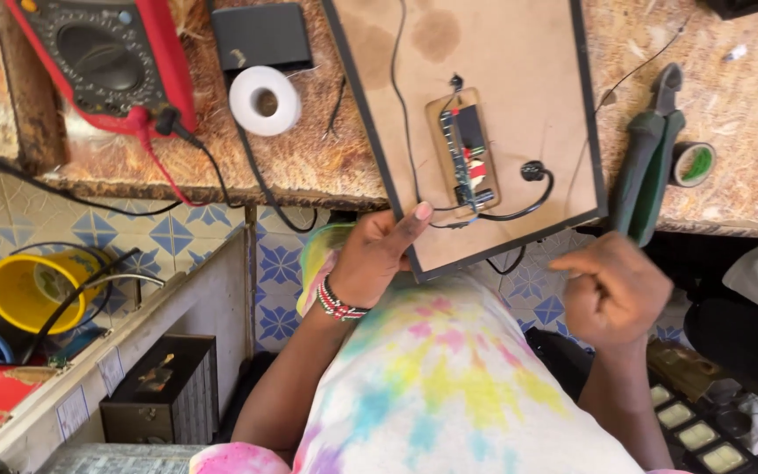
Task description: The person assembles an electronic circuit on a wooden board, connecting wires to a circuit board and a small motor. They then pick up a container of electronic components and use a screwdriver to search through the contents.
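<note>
My left hand (377,253) grips the near edge of a brown board with a black frame (519,61), thumb on top beside a small circuit board (465,149) with black wires fixed to its middle. The board rests tilted on the wooden workbench (309,162) and overhangs its edge. My right hand (614,288) hovers below the board's near right corner, fingers curled in a loose fist with nothing seen in it. A beaded bracelet (337,303) is on my left wrist.
Green-handled pliers (649,162) and a roll of dark tape (693,164) lie right of the board. A white tape roll (264,100), a black box (261,35) and a red multimeter (107,57) sit left. A yellow bowl (28,290) is on the tiled floor.
</note>
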